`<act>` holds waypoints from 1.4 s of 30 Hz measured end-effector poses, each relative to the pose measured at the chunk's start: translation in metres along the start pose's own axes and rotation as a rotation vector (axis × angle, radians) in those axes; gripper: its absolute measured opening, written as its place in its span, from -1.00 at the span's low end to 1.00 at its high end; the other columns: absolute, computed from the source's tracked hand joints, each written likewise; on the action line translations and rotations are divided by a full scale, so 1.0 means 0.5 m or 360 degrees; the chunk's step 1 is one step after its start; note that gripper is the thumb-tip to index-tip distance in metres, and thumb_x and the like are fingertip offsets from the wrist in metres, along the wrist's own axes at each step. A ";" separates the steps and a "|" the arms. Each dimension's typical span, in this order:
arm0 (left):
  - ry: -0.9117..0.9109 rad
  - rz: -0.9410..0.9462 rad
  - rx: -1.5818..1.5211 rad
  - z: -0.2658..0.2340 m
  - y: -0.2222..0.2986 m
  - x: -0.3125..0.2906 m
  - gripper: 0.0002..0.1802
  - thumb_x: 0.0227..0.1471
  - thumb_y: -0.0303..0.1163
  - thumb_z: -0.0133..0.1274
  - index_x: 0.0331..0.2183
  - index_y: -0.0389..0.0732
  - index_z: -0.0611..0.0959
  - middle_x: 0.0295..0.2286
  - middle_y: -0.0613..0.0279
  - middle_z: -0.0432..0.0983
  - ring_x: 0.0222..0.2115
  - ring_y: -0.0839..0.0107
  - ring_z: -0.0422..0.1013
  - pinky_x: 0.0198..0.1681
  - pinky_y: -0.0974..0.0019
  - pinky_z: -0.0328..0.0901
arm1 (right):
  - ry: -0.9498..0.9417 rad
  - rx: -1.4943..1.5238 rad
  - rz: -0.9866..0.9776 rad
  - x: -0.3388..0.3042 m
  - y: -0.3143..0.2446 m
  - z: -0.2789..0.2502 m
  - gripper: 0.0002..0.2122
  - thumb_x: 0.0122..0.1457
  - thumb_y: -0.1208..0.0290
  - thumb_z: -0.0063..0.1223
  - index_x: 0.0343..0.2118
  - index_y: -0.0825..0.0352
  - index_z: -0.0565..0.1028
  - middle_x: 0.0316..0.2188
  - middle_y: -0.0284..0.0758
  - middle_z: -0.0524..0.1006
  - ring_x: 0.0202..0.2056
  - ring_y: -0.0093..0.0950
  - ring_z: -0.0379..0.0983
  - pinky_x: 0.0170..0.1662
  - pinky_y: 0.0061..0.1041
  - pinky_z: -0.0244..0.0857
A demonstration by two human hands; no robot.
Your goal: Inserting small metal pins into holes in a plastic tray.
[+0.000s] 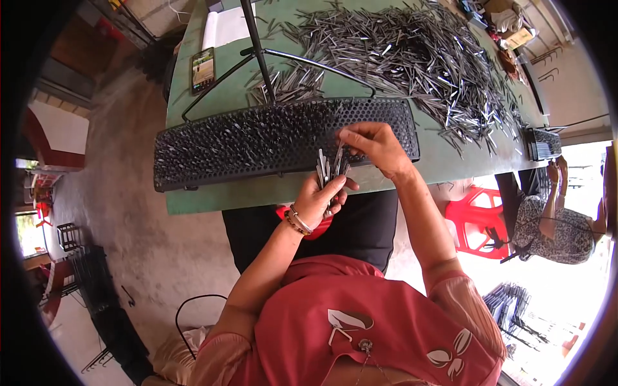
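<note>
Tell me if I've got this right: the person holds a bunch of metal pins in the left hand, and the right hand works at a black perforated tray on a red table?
Not quite: the table is green, not red, as the head view shows. The rest stands: the left hand holds a bunch of metal pins, and the right hand works at the black perforated tray.

Red leaf-print top (pixel 360 321), wrist bangles (pixel 297 222)

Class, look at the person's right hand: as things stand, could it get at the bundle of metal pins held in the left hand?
Probably yes. The right hand hovers just above the metal pins that stand up from the left hand, its fingertips at their tips, with nothing between them.
</note>
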State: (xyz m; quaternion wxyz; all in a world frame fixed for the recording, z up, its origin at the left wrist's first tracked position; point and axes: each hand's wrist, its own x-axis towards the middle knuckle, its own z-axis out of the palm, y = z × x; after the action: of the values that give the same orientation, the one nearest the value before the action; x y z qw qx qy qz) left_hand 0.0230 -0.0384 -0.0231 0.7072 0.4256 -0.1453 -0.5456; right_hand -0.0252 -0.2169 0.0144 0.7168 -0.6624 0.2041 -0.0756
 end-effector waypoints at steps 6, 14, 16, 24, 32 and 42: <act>0.0142 -0.0147 -0.0113 -0.008 -0.016 0.004 -0.78 0.12 -0.25 -0.04 -0.25 -0.17 0.48 -0.46 0.24 0.51 -0.63 0.68 0.29 -0.71 0.61 0.12 | 0.0529 -0.0497 -0.0589 0.044 0.007 0.018 -0.80 0.09 0.43 0.13 -0.24 0.40 0.55 -0.47 -0.42 0.54 -0.49 -0.73 0.33 -0.41 -0.71 0.24; 0.0275 -0.0235 -0.0135 -0.017 -0.016 0.005 -0.77 0.10 -0.32 -0.01 -0.23 -0.24 0.49 -0.41 0.11 0.54 -0.52 0.51 0.43 -0.55 0.48 0.34 | 0.0627 -0.0958 -0.1205 0.075 0.014 0.034 -0.83 0.03 0.57 0.11 -0.27 0.36 0.54 -0.42 -0.22 0.54 -0.42 -0.37 0.48 -0.34 -0.54 0.32; 0.0245 -0.0234 -0.0145 -0.018 -0.018 0.004 -0.78 0.10 -0.33 -0.02 -0.23 -0.25 0.49 -0.40 0.10 0.54 -0.46 0.44 0.48 -0.48 0.44 0.39 | 0.0631 -0.0981 -0.1216 0.077 0.016 0.035 -0.83 0.03 0.57 0.11 -0.27 0.36 0.54 -0.42 -0.22 0.54 -0.42 -0.37 0.48 -0.34 -0.53 0.32; 0.0209 -0.0250 -0.0254 -0.023 -0.019 0.001 -0.79 0.09 -0.38 -0.01 -0.22 -0.24 0.49 -0.32 0.11 0.53 -0.40 0.40 0.49 -0.43 0.42 0.42 | 0.0604 -0.1137 -0.1317 0.081 0.031 0.037 -0.81 -0.01 0.53 0.15 -0.28 0.34 0.55 -0.41 -0.24 0.53 -0.40 -0.29 0.47 -0.32 -0.43 0.34; 0.0223 -0.0169 -0.0242 -0.016 -0.013 0.002 -0.78 0.10 -0.37 0.00 -0.21 -0.24 0.49 -0.29 0.13 0.53 -0.37 0.45 0.48 -0.42 0.42 0.40 | 0.0518 -0.1542 -0.1419 0.062 0.021 0.031 -0.77 0.00 0.48 0.14 -0.23 0.29 0.53 -0.31 -0.26 0.44 -0.34 -0.31 0.41 -0.29 -0.40 0.28; 0.0237 -0.0032 -0.0240 -0.016 -0.010 0.000 -0.78 0.11 -0.35 -0.02 -0.20 -0.23 0.48 -0.28 0.11 0.53 -0.36 0.42 0.48 -0.40 0.41 0.39 | 0.0513 -0.0884 -0.0906 0.034 -0.004 0.017 -0.85 0.06 0.47 0.14 -0.30 0.38 0.55 -0.38 -0.28 0.49 -0.39 -0.47 0.44 -0.36 -0.55 0.29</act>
State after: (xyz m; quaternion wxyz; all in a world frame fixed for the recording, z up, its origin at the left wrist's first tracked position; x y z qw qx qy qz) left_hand 0.0251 -0.0352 -0.0318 0.7405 0.4119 -0.0466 -0.5289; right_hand -0.0062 -0.2155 0.0135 0.4207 -0.8399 0.1353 -0.3151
